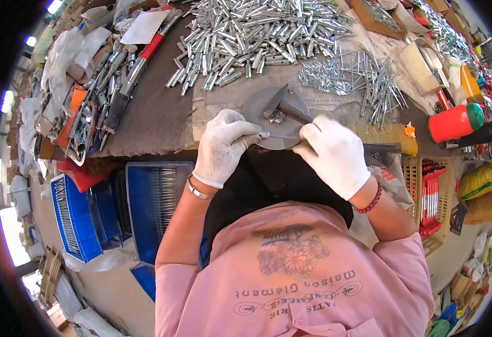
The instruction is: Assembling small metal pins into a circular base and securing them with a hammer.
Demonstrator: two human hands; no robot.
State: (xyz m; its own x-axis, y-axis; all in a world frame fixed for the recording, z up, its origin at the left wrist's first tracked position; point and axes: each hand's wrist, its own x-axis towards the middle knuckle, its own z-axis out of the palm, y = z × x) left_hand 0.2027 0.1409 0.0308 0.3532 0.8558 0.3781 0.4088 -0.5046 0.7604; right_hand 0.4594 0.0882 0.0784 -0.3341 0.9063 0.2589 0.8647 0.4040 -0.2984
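Observation:
My left hand [227, 147], in a white glove, is closed in a pinch on one end of a thin metal rod [281, 137], where a short silvery end piece shows at the fingertips. At the rod's other end, my right hand [335, 151], also gloved, has its thumb and fingers closed on it. Beneath the rod lies a round grey metal plate [252, 106] at the bench's near edge. A hammer [294, 110] rests on that plate, its handle reaching to my right knuckles. Beside the hammer head sits a small heap of metal bits [278, 117].
Silvery metal sleeves [251, 36] are piled at the back. Small pins [324, 77] and long nail-like rods [378, 84] lie right of them. Tools [128, 84] crowd the left. A red-green jar [453, 123] lies right. Below are a blue crate [136, 210] and a yellow basket [439, 238].

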